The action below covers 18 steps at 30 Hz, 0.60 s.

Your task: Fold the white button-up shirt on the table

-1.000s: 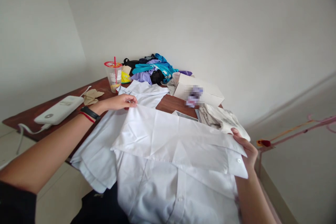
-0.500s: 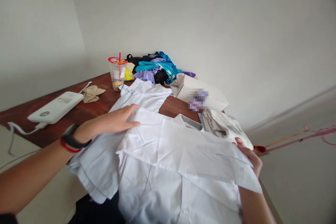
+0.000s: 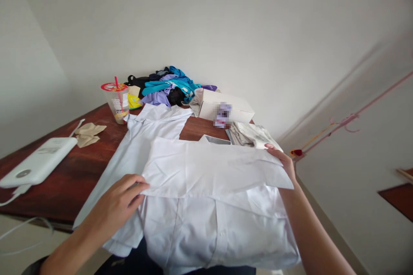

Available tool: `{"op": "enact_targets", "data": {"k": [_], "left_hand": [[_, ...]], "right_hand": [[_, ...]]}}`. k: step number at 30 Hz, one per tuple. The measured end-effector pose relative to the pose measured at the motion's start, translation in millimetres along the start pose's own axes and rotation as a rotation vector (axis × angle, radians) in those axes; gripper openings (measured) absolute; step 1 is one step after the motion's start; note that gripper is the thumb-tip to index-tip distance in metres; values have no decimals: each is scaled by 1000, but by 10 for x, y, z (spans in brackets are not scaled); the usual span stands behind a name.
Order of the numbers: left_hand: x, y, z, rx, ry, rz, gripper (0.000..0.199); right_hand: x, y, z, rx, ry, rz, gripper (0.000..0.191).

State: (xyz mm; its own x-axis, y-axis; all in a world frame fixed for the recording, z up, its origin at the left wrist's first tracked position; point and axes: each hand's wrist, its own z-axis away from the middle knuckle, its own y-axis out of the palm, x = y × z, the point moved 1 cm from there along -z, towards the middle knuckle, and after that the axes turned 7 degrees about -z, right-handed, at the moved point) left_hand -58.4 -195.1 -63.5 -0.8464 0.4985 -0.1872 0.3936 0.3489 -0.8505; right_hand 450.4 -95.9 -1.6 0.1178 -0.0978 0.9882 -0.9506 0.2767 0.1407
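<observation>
A white button-up shirt (image 3: 222,219) lies spread before me, its upper part folded over in a broad flap and its collar (image 3: 216,139) poking out at the far edge. My left hand (image 3: 127,193) pinches the left corner of that flap between thumb and fingers. At the flap's right end, my right hand (image 3: 280,159) grips the edge, thumb on top and fingers hidden beneath the cloth. Partly under the shirt on the left is a second pale garment (image 3: 155,122), which hangs over the table's front edge.
On the brown table (image 3: 93,159) are a white power bank (image 3: 40,161) with a cable, a crumpled napkin (image 3: 88,134) and a plastic cup (image 3: 118,103) with a straw. Farther back lie a clothes heap (image 3: 172,86), a white box (image 3: 238,109) and folded cloth (image 3: 250,133).
My left hand has moved down from the flap's upper left to its lower left corner and pinches it. My right hand keeps its grip. The view has shifted to the right.
</observation>
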Motion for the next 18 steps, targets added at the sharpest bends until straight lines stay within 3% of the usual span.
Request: {"op": "enact_targets", "data": {"k": [4, 8, 12, 18], "left_hand": [[30, -22, 22, -82, 86, 17, 22], [109, 42, 85, 15, 166, -7, 27], [178, 77, 113, 30, 211, -60, 34], [216, 86, 150, 78, 263, -177, 59]], "right_hand": [[21, -166, 111, -18, 191, -40, 36], [-86, -347, 289, -12, 211, 94, 45], [-250, -479, 511, -6, 208, 161, 53], [-429, -549, 730, -54, 172, 324, 59]]}}
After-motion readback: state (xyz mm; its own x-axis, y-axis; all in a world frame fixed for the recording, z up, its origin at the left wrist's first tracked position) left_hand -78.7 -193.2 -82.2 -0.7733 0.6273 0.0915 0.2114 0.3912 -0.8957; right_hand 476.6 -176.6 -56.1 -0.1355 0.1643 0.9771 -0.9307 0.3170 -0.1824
